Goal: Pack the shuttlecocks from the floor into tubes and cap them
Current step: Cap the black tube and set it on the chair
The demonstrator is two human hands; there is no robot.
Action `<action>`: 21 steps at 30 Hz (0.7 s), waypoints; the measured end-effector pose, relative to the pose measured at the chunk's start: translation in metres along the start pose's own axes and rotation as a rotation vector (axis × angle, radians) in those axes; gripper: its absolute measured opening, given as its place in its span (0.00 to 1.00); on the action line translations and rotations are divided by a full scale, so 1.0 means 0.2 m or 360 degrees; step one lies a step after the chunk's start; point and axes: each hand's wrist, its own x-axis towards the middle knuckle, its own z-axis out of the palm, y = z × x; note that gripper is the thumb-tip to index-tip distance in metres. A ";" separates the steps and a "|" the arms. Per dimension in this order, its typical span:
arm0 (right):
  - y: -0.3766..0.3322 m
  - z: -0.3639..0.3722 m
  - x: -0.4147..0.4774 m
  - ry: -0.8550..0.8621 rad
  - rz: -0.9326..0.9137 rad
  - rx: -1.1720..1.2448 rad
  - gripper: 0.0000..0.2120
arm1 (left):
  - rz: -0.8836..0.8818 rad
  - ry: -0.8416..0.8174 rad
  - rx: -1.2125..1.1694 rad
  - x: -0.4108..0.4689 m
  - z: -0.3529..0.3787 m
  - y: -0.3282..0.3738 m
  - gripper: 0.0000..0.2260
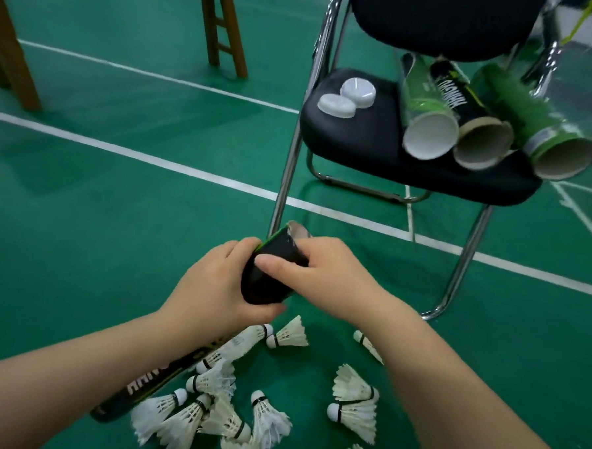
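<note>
black tube [273, 277] in left hand [212, 290] and right hand [328, 277], rim near chair leg [287, 187]

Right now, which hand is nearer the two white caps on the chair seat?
Right. The right hand grips the black tube on the side toward the chair and its caps; the left hand grips the same tube on the far side.

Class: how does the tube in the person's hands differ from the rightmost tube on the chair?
The held tube is black; the chair tube is green. The left hand and right hand hold the held tube; the chair tube lies untouched on the seat, open mouth toward us. Both are cylinders.
</note>
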 end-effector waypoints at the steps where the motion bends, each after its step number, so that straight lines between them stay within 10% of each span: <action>1: -0.01 -0.04 0.00 0.0126 -0.0046 -0.0009 0.14 | 0.0015 0.0049 -0.0034 0.04 -0.01 0.04 0.32; 11: -0.07 -0.42 0.08 0.0961 -0.0373 -0.0449 0.21 | 0.0083 0.0306 -0.0515 0.36 -0.10 0.43 0.21; 21: -0.01 -0.54 0.41 0.1060 -0.0395 -0.0351 0.15 | -0.0099 0.0240 -0.0707 0.68 -0.07 0.42 0.31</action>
